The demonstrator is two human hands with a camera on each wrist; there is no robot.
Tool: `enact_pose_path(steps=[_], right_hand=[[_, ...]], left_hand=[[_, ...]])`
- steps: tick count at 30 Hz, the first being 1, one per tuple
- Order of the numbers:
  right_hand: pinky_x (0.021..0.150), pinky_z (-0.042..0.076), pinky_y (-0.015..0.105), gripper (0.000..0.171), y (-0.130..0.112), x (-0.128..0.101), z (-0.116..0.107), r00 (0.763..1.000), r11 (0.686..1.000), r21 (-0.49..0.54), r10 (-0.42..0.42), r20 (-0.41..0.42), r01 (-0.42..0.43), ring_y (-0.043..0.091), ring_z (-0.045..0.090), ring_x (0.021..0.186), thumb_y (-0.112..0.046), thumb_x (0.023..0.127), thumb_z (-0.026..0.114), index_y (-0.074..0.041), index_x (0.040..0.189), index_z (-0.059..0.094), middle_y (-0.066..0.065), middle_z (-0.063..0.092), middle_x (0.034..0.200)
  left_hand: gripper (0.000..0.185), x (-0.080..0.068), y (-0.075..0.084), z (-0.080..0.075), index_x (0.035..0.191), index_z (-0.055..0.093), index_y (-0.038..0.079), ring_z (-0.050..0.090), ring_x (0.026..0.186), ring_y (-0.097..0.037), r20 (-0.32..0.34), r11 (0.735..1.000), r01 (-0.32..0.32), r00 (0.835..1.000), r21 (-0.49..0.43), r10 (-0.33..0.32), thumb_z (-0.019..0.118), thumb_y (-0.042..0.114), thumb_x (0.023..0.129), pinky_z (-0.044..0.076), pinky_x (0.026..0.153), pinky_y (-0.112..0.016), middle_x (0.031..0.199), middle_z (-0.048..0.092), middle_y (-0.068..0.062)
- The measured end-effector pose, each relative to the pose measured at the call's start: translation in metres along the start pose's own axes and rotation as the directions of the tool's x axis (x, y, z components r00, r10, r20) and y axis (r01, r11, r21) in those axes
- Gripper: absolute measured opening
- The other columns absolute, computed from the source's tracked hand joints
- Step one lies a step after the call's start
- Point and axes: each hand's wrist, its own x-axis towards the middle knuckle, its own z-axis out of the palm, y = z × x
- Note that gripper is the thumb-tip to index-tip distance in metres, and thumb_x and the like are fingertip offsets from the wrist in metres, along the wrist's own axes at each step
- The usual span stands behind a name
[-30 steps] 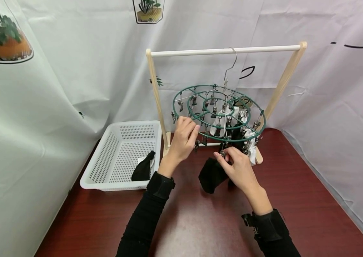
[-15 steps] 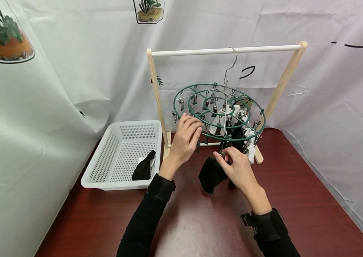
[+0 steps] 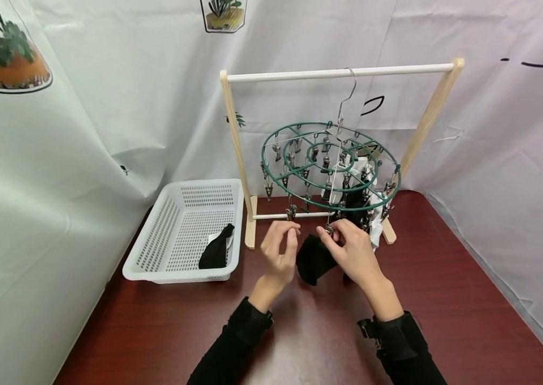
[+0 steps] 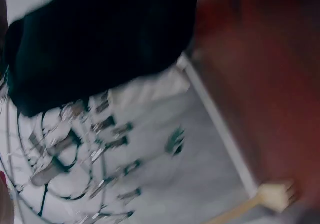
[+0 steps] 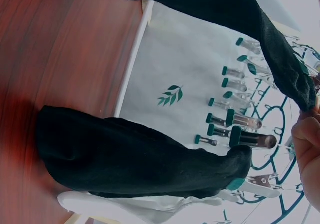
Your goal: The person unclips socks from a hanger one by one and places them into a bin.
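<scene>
Unlettered plant-print curtain [image 3: 108, 107] behind hanging sock [image 3: 313, 260]

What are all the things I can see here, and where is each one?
Wooden rack: one, pale wood with a white top bar, at the back of the table.
Round clip hanger: one, green rings with metal clips, hung by its hook from the top bar.
Socks on the hanger: several, white and black, clipped on its right side; exact number hard to tell.
Black sock: one, hanging at the hanger's front edge, between the hands.
Basket: one, white perforated plastic, left of the rack.
Sock in the basket: one black; something white shows beneath it.
Table: one, dark red wood.
Backdrop sheets: white with plant prints, behind and at both sides.
Left hand: beside the black sock, fingers pinched.
Right hand: pinches a clip above the black sock.
</scene>
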Motion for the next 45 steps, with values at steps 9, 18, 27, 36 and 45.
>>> enact_pose_path(steps=[9,18,27,36,45], right_hand=[[0.05,0.031,0.024,0.017,0.0,0.002,0.0,1.0,1.0,0.012,0.0,0.002,0.0,0.006,0.036,0.055,-0.02,0.087,0.066,-0.011,0.078,0.055,-0.004,0.042,0.067],[0.05,0.032,0.025,0.014,0.001,0.001,0.001,1.0,1.0,-0.004,0.005,0.007,-0.005,0.006,0.036,0.055,-0.019,0.087,0.065,-0.01,0.08,0.057,-0.004,0.044,0.068],[0.05,0.031,0.025,0.018,0.001,0.0,0.002,0.999,0.999,-0.005,0.034,-0.001,-0.034,0.007,0.035,0.055,-0.023,0.089,0.063,-0.012,0.078,0.055,-0.005,0.044,0.069],[0.05,0.031,0.026,0.021,0.002,-0.001,0.001,0.998,0.998,-0.019,0.057,0.032,-0.057,0.008,0.036,0.055,-0.028,0.09,0.061,-0.013,0.076,0.053,-0.005,0.041,0.067],[0.043,0.025,0.026,0.04,0.004,0.0,0.001,0.993,0.993,-0.073,0.097,0.069,-0.092,0.01,0.028,0.045,-0.035,0.091,0.058,-0.016,0.062,0.039,-0.004,0.03,0.055]], left_hand=[[0.036,-0.049,0.0,0.002,0.13,0.036,0.007,0.042,0.114,-0.024,0.384,0.86,0.504,0.78,0.084,-0.495,0.047,0.007,0.096,0.034,0.096,-0.037,0.124,0.044,-0.011],[0.052,-0.062,-0.001,-0.005,0.141,0.023,0.024,0.036,0.127,-0.014,0.572,0.687,0.698,0.486,0.2,-0.661,0.046,0.039,0.097,0.034,0.1,-0.041,0.137,0.038,-0.003],[0.022,-0.05,0.005,-0.013,0.113,0.06,0.013,0.058,0.078,-0.008,0.572,0.574,0.815,0.434,0.079,-0.696,0.055,0.024,0.094,0.049,0.067,-0.026,0.097,0.063,0.0],[0.018,-0.03,0.016,-0.02,0.105,0.063,0.004,0.057,0.077,-0.012,0.557,0.618,0.779,0.469,0.103,-0.685,0.051,0.015,0.096,0.047,0.068,-0.024,0.093,0.064,-0.007],[0.016,-0.043,0.002,-0.02,0.096,0.06,0.005,0.05,0.067,-0.012,0.557,0.653,0.749,0.495,0.116,-0.667,0.048,0.016,0.098,0.043,0.06,-0.023,0.081,0.058,-0.007]])
